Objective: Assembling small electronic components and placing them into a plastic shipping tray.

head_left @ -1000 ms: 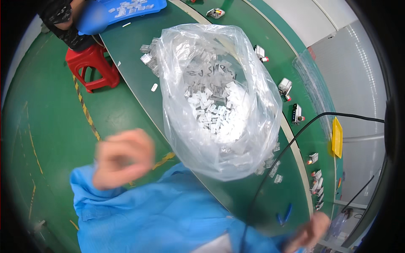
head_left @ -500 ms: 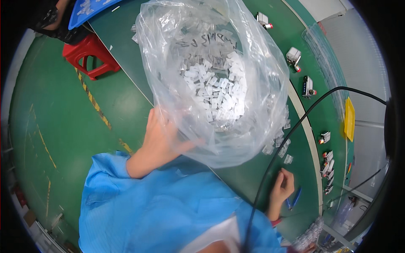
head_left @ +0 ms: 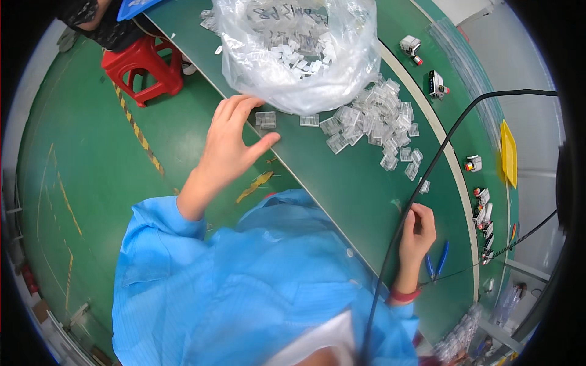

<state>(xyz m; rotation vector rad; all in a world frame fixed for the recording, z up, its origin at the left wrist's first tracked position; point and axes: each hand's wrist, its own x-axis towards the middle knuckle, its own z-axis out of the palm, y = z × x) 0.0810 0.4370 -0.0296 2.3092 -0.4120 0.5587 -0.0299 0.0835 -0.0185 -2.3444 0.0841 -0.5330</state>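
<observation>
My left hand is above the table's near edge, fingers spread and holding nothing. Just beyond its fingertips is a large clear plastic bag, open at the top, with many small white plastic pieces inside. Between the left thumb and the bag lies a clear plastic piece; another clear piece is under the bag's rim. My right hand rests on the table at the right, fingers curled toward the thumb; whether something small is in them is hidden. Beyond it spreads a pile of clear plastic pieces.
Blue-handled pliers lie right of my right hand. A black cable arcs across the table. Small metal-and-red devices stand along the far strip, near a yellow tray. A red stool and another person's arm are at upper left.
The bag has moved away toward the far side and sits lower in shape, uncovering the pile of clear pieces. My left hand has let go of it. The right hand stays curled.
</observation>
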